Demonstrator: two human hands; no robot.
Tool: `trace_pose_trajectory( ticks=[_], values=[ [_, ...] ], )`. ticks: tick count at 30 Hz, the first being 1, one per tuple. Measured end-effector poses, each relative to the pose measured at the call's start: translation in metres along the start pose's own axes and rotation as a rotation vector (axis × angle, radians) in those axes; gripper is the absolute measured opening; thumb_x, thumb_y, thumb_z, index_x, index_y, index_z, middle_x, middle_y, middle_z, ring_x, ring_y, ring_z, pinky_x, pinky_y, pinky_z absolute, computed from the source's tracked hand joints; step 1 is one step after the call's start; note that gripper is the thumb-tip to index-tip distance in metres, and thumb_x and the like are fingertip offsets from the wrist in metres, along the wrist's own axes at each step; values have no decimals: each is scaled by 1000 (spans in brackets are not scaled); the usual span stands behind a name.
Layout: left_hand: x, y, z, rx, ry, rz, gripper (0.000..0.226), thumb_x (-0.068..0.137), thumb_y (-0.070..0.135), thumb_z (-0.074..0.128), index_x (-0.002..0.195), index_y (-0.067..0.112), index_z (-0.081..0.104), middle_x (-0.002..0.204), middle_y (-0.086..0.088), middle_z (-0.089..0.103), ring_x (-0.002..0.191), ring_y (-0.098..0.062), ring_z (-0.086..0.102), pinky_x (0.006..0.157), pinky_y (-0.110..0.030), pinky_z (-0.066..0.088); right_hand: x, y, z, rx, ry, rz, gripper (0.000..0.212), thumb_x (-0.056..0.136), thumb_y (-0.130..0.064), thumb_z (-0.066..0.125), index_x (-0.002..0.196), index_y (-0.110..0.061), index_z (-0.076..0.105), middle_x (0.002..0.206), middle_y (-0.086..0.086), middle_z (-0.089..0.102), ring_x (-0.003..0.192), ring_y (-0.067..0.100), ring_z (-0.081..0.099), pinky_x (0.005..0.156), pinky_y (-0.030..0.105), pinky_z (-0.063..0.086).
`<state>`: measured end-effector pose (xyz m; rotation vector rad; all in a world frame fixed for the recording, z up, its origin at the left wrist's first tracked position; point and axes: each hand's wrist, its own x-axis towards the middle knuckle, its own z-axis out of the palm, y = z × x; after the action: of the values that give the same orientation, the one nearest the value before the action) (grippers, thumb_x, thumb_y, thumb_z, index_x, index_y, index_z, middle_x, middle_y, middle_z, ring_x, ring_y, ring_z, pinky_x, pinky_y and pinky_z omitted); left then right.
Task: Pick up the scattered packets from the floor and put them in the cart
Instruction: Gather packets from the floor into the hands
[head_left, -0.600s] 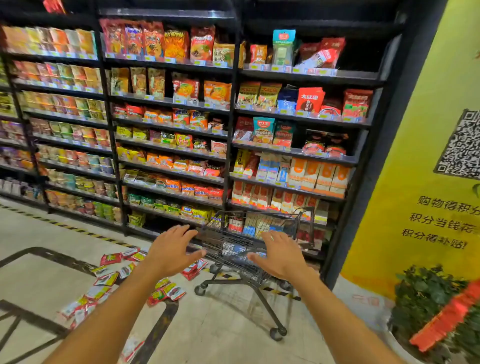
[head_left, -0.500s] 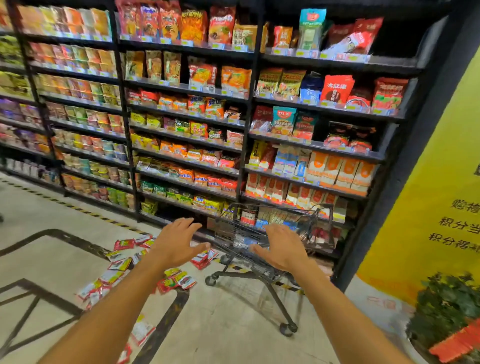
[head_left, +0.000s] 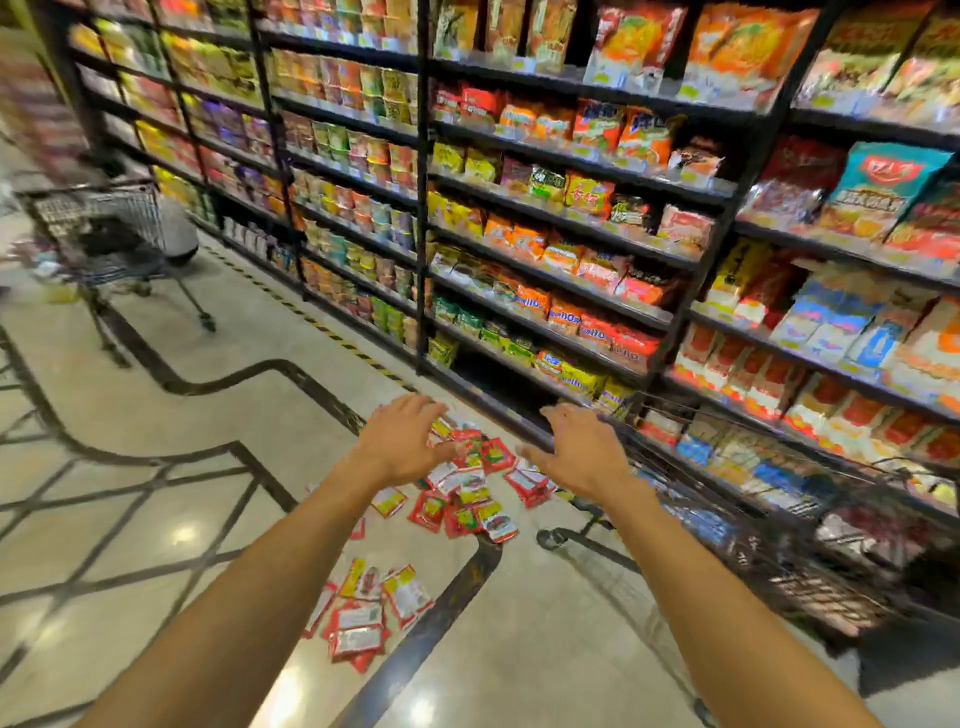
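Several red and yellow packets lie scattered on the polished floor in front of the shelves, with a second small heap of packets nearer to me. My left hand hovers over the far heap, fingers spread and holding nothing. My right hand hangs beside it, also with spread fingers and nothing in it. The black wire cart stands at the right, close to the shelves, with some packs inside; its right end is cut off by the frame.
Tall black shelves full of snack packs run along the right and back. A second cart stands far left in the aisle. The tiled floor has dark inlay lines.
My view has swung left and tilted, so the cart now sits at the right and the packets lie under my hands. Both hands stay spread and hold nothing.
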<state>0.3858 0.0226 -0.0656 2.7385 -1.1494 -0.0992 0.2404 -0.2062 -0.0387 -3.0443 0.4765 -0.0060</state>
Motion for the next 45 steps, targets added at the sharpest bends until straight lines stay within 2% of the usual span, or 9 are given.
trace_pose_trajectory(
  ticks=[7,11,19,21,25,29,33,38,45],
  values=[
    [83,-103,51,-22,-14,-128,86,88,84,28,153,29,41,160,-5,42,146,-29,37,117,-52,36,156,-50,82,125,-66,-133,64,93,-68,52,133,-18,55,132,8,60,123,32,54,96,46,50],
    [133,-157,82,-49,-37,-214,82,87,79,31,148,26,47,156,-6,45,143,-30,41,114,-50,38,241,-75,141,197,-166,-188,69,92,-64,57,143,-18,51,146,9,55,133,33,51,104,45,46],
    [198,-271,216,-113,-192,-367,86,83,79,31,148,26,47,151,-10,52,139,-34,47,110,-51,44,363,-115,309,292,-335,-236,72,87,-68,46,134,-13,59,135,15,63,128,38,57,101,49,50],
    [203,-296,266,-152,-232,-394,84,86,80,31,148,26,47,151,-10,52,137,-35,49,109,-51,45,379,-120,364,307,-382,-237,80,86,-71,40,139,-14,58,141,15,60,132,37,55,105,49,49],
    [210,-335,372,-262,-303,-462,84,85,80,31,147,27,51,154,-5,50,139,-30,46,112,-48,42,395,-126,480,313,-436,-214,68,91,-60,57,139,-12,60,138,15,63,128,38,59,99,49,53],
    [204,-368,499,-304,-385,-464,85,84,74,31,147,22,52,154,-11,50,142,-33,44,113,-45,37,395,-131,605,304,-509,-146,79,85,-69,37,138,-15,59,140,12,61,128,37,58,98,53,54],
    [186,-396,659,-327,-480,-451,79,85,73,38,145,25,52,151,-8,51,138,-34,47,110,-50,44,386,-128,751,296,-573,-116,56,95,-47,64,141,-15,58,142,12,58,127,37,57,102,49,48],
    [152,-422,859,-311,-610,-393,70,89,57,63,149,24,47,155,-8,48,141,-33,45,114,-51,41,366,-112,948,316,-672,-47,61,95,-48,67,144,-15,53,145,11,53,131,34,54,104,48,49],
    [109,-436,1025,-134,-694,-319,106,74,58,80,158,19,27,157,-12,35,144,-37,32,118,-55,29,352,-97,1129,336,-661,144,74,90,-45,75,146,-10,42,143,17,49,135,38,44,107,49,43]
  ],
)
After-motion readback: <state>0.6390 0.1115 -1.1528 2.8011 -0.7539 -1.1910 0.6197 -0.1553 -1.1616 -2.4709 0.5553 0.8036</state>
